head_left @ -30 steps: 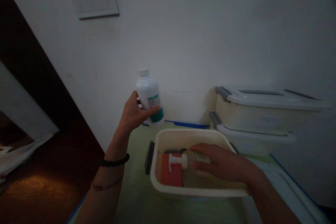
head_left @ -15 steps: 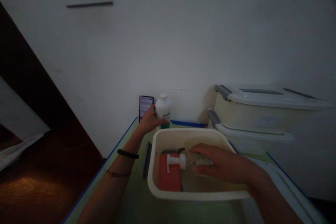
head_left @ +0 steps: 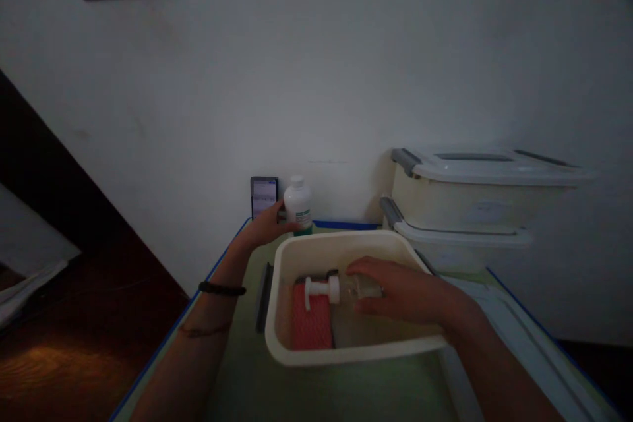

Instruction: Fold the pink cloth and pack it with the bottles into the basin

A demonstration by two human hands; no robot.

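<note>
My left hand [head_left: 267, 227] is wrapped round a white bottle with a green label [head_left: 297, 205], which stands upright on the green table [head_left: 237, 369] against the wall. A phone [head_left: 264, 196] leans on the wall just left of the bottle. My right hand [head_left: 400, 290] reaches into an open cream bin [head_left: 346, 351] and grips a clear pump bottle [head_left: 341, 288] lying on its side, white pump head pointing left. Under the pump lies a red textured item [head_left: 311, 324].
Two lidded cream bins with grey latches [head_left: 469, 201] are stacked at the back right against the white wall. A bin lid [head_left: 504, 336] lies on the table to the right. Dark wooden floor is on the left, beyond the table's blue edge.
My left hand carried the white bottle from up in the air down to the table by the wall, beside the phone. My right hand stayed on the pump bottle in the bin.
</note>
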